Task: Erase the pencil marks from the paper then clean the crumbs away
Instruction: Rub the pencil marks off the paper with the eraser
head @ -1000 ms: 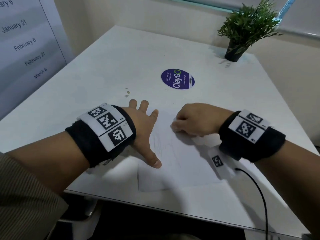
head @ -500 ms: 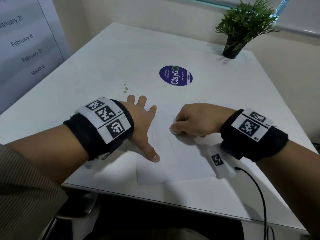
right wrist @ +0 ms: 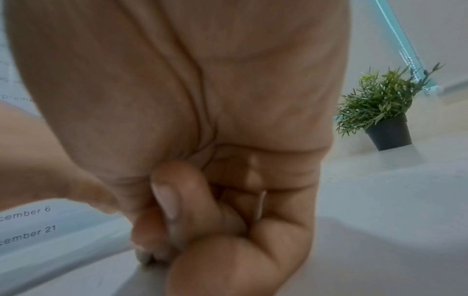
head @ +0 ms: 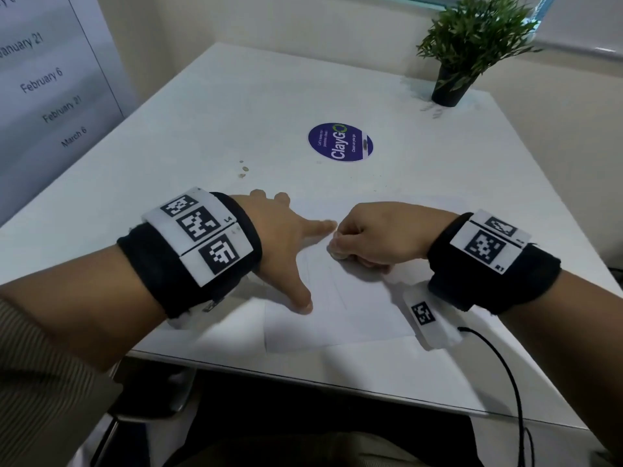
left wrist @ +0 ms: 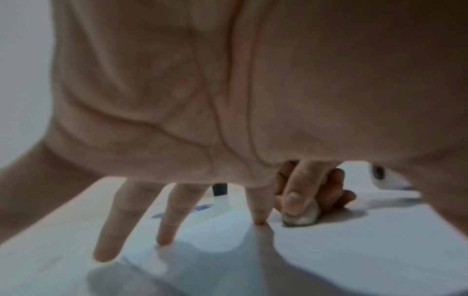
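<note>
The head view shows the whole white tabletop (head: pixel 202 106) from above. A sheet of paper (head: pixel 354 308) lies near the front edge. The left hand (head: pixel 283 244) lies flat on the paper's left side with its fingers spread out straight. The right hand (head: pixel 371 237) is curled into a fist on the far part of the paper. From up here you cannot see what is in the fist. Faint pencil marks (head: pixel 323 274) run down the paper between the two hands.

The left wrist view looks under the palm and shows more. The right hand pinches a small, dirty white eraser (left wrist: pixel 301 217) and presses it on the paper. The eraser is just beside the tip of the left pointing finger (left wrist: pixel 258 208). The right wrist view shows only the clenched fingers (right wrist: pixel 177 200), and the eraser is mostly hidden there.

A few small crumbs (head: pixel 243 170) lie on the tabletop past the left hand. A round purple sticker (head: pixel 339 142) is in the middle. A potted plant (head: pixel 465 45) stands in the far right corner. The paper's near edge is close to the tabletop's front edge. Far from the hands there is lots of bare tabletop.
</note>
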`<action>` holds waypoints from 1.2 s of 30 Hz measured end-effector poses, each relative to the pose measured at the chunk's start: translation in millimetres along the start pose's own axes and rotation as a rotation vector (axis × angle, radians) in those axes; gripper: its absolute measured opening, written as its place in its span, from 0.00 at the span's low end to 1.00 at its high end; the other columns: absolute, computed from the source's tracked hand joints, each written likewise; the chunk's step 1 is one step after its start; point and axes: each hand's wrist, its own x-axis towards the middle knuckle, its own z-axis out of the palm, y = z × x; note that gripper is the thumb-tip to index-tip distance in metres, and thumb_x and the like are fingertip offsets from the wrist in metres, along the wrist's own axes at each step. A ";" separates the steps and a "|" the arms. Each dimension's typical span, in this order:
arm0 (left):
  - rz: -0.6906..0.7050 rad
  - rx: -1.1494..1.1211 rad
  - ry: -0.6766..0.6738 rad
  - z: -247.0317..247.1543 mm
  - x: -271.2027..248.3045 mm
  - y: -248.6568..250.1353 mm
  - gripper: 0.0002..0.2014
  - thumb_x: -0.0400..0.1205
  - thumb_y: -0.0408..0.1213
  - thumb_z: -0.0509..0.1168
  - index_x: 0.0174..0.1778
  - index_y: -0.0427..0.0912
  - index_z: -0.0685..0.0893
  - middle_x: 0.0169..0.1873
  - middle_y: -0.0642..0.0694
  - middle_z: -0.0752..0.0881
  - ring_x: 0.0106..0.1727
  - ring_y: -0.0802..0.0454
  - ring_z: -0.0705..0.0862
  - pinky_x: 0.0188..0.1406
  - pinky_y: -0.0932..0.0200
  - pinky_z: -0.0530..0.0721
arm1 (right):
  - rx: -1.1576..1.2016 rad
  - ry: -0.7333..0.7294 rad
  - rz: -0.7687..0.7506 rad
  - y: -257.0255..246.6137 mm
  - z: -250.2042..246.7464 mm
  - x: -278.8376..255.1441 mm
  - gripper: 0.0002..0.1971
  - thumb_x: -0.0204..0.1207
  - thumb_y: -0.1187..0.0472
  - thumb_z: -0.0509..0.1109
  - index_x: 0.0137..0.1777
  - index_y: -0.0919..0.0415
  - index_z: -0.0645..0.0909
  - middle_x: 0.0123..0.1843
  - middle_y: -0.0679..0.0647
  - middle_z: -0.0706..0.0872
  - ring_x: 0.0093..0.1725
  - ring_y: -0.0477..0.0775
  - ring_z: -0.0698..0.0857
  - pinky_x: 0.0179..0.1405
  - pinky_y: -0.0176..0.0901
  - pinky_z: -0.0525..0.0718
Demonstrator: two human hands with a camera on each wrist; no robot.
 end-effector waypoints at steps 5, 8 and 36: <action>-0.007 -0.008 -0.049 10.6 -5.0 4.5 0.71 0.52 0.86 0.71 0.77 0.81 0.23 0.88 0.30 0.33 0.87 0.19 0.44 0.80 0.24 0.65 | -0.096 0.057 -0.027 -9.5 4.7 -3.8 0.25 0.87 0.51 0.62 0.26 0.57 0.78 0.24 0.50 0.84 0.23 0.48 0.78 0.39 0.45 0.82; -0.002 0.002 -0.036 11.0 -6.8 4.8 0.71 0.54 0.85 0.71 0.79 0.79 0.23 0.88 0.30 0.32 0.87 0.18 0.42 0.79 0.23 0.64 | -0.173 -0.039 -0.108 -23.2 14.9 -13.1 0.24 0.87 0.50 0.64 0.27 0.51 0.81 0.26 0.44 0.85 0.31 0.49 0.84 0.45 0.49 0.86; -0.025 0.030 -0.051 6.4 -7.2 7.9 0.73 0.53 0.87 0.69 0.78 0.75 0.20 0.87 0.28 0.31 0.87 0.18 0.44 0.80 0.25 0.61 | -0.163 -0.027 -0.041 -10.9 6.2 -20.0 0.24 0.86 0.47 0.64 0.33 0.61 0.83 0.27 0.50 0.85 0.28 0.52 0.80 0.38 0.47 0.82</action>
